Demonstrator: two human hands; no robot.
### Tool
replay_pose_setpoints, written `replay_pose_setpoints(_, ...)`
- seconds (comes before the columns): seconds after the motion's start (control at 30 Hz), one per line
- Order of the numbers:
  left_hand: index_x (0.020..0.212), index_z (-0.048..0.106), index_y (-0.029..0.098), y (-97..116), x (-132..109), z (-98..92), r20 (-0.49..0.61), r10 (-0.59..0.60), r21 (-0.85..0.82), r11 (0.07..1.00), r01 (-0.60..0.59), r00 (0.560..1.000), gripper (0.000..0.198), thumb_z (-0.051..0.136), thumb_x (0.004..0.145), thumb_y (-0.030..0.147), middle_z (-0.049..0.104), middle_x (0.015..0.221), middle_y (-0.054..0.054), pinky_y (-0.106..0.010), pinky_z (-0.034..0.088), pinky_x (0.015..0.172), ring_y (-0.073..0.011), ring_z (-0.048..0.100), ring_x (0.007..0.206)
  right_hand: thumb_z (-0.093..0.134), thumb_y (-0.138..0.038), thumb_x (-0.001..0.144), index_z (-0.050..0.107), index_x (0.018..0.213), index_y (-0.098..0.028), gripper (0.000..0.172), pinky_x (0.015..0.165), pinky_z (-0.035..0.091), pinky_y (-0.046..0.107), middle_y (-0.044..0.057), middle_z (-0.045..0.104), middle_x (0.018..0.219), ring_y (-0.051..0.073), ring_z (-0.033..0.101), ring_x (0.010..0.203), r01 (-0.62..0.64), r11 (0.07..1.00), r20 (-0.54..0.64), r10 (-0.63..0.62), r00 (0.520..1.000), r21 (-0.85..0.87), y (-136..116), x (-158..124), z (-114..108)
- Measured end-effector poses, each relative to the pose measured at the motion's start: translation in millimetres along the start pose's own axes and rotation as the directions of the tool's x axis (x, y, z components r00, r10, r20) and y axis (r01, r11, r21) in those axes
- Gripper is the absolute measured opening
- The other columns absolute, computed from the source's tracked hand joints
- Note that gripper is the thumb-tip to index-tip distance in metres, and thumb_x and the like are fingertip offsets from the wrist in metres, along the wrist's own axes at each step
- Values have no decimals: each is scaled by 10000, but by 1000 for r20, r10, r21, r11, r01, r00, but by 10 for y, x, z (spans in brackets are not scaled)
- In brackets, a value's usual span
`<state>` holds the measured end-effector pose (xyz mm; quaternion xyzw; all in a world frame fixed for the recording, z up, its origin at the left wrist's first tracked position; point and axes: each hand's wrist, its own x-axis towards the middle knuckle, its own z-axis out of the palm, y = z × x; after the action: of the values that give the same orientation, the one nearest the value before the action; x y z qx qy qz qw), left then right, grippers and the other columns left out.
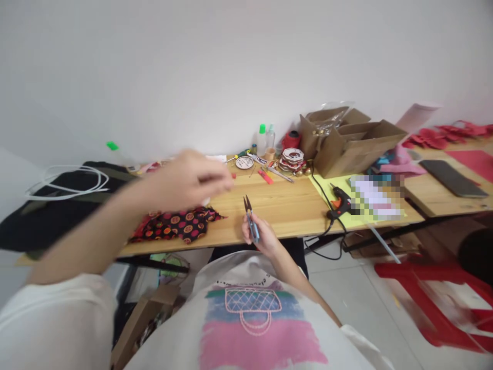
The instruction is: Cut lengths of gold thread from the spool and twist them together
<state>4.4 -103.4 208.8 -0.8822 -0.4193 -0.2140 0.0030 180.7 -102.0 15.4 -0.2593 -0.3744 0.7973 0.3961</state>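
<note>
My right hand (262, 234) is closed around a pair of blue-handled thread snips (252, 221), whose dark pointed blades face up and away from me over the table's front edge. My left hand (188, 180) is raised in front of me, blurred, with thumb and fingers drawn together in a pinch toward the right. Whatever lies between its fingertips is too small or smeared to make out. Below that hand, a dark fabric piece (185, 226) with red and orange round prints lies crumpled at the table edge, partly hidden by my forearm.
On the wooden table (285, 205), a black glue gun (341, 200) with a cord rests on yellow paper. Cardboard boxes (354, 149), ribbon spools (291, 158) and small bottles (262, 139) stand along the wall. White tubing (69, 187) lies left; a red stool (416, 298) stands right.
</note>
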Motion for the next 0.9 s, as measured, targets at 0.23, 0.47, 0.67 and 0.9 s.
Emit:
replay_pose_setpoints(0.23, 750, 639, 157, 202, -17, 951, 81, 36, -327, 945, -7, 996, 240, 457, 899, 204, 661, 653, 14, -188, 392, 562, -78, 576, 585, 745, -326, 637, 485, 749, -195, 311, 425, 256, 198, -83, 446, 550, 44, 379, 416, 84, 996, -160, -84, 984, -3, -385, -302, -258)
replay_pose_setpoints(0.47, 823, 667, 164, 152, -78, 1279, -4, -277, -479, 844, 241, 961, 200, 485, 890, 212, 720, 776, -1, -170, 452, 612, -90, 641, 656, 691, -390, 718, 532, 740, -186, 259, 409, 126, 215, -104, 234, 506, 36, 168, 421, 11, 995, -305, -40, 952, -96, -586, -319, -293)
replay_pose_setpoints(0.67, 869, 658, 167, -16, -22, 1379, 18, -218, -329, 920, 212, 976, 182, 479, 891, 196, 722, 776, -2, -189, 450, 595, -95, 639, 638, 648, -352, 771, 621, 852, -177, 195, 467, 228, 227, -77, 301, 558, 59, 262, 485, -17, 912, -283, -110, 953, -409, -704, -141, -290)
replay_pose_setpoints(0.9, 919, 654, 169, -105, 59, 1463, 12, -159, -238, 958, 157, 987, 210, 446, 916, 202, 727, 798, -6, -207, 460, 618, -114, 665, 686, 638, -320, 758, 609, 868, -167, 192, 488, 257, 228, -86, 293, 549, 67, 282, 493, -74, 855, -285, -89, 954, -514, -693, 61, -323)
